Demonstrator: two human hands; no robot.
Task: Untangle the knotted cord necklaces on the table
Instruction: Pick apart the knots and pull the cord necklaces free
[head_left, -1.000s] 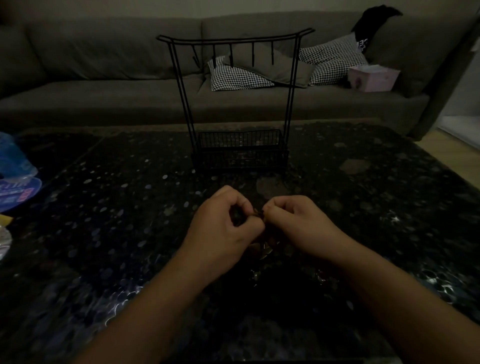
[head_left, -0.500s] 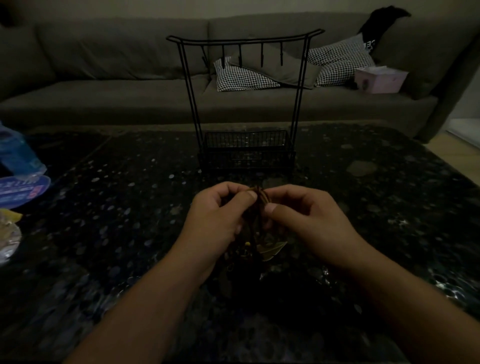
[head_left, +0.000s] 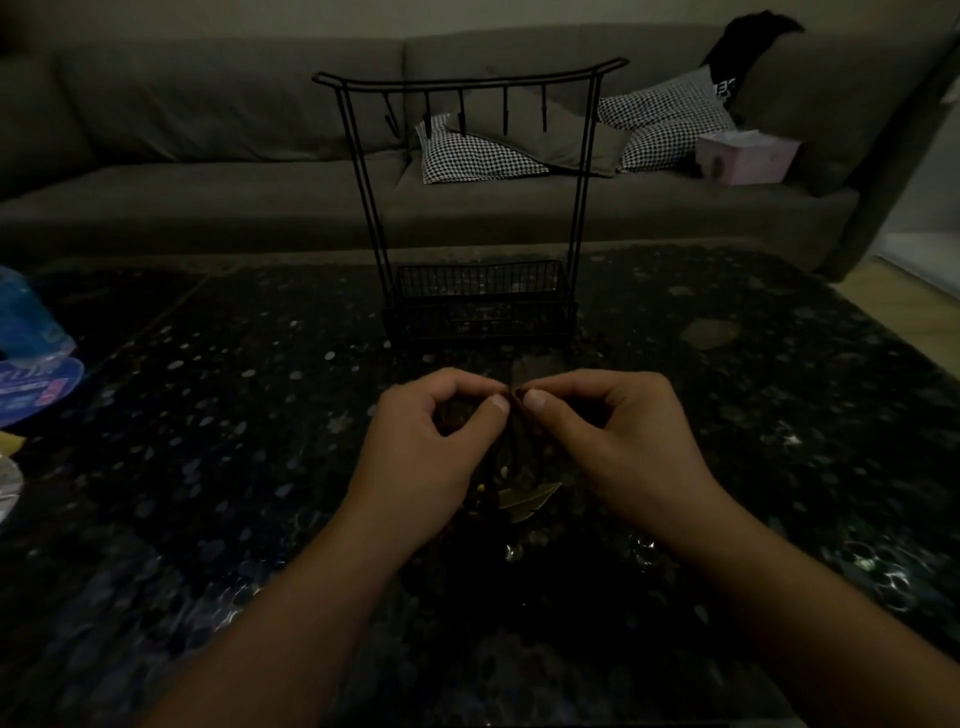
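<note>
Black speckled table (head_left: 208, 415) — wire stand (head_left: 478, 208), grey sofa (head_left: 208, 130)

- A dark, glossy table (head_left: 218, 415) with pale speckles fills the view.
- A black wire jewellery stand (head_left: 475, 208), with a curved top bar, hanging hooks and a mesh basket base, stands upright towards the far middle.
- A blue, round-edged plastic package (head_left: 36, 387) lies at the left edge.
- Dark knotted cord necklaces (head_left: 511, 499), with a leaf-shaped metal pendant, trail onto the near middle.
</note>
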